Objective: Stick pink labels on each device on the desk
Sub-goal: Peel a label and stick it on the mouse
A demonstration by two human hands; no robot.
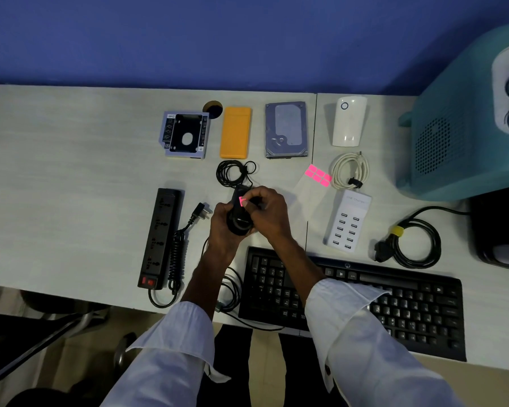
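My left hand [223, 227] grips a small black corded device [239, 223] just above the desk at mid-centre. My right hand [269, 211] pinches a pink label [242, 201] against the device's top. The device's thin black cord [234, 171] lies coiled just behind it. A sheet of pink labels [318, 175] lies to the right on the desk. No label shows on the black power strip [159, 239], drive caddy [185, 134], orange case [235, 132], hard drive [286, 129], white adapter [348, 121], white USB charger [347, 220] or black keyboard [365, 298].
A white coiled cable [350, 171] lies behind the USB charger. A black coiled cable with a yellow tie [412, 242] rests at the right. A teal appliance [465, 127] fills the right side. The desk's near edge [71, 292] runs below the power strip.
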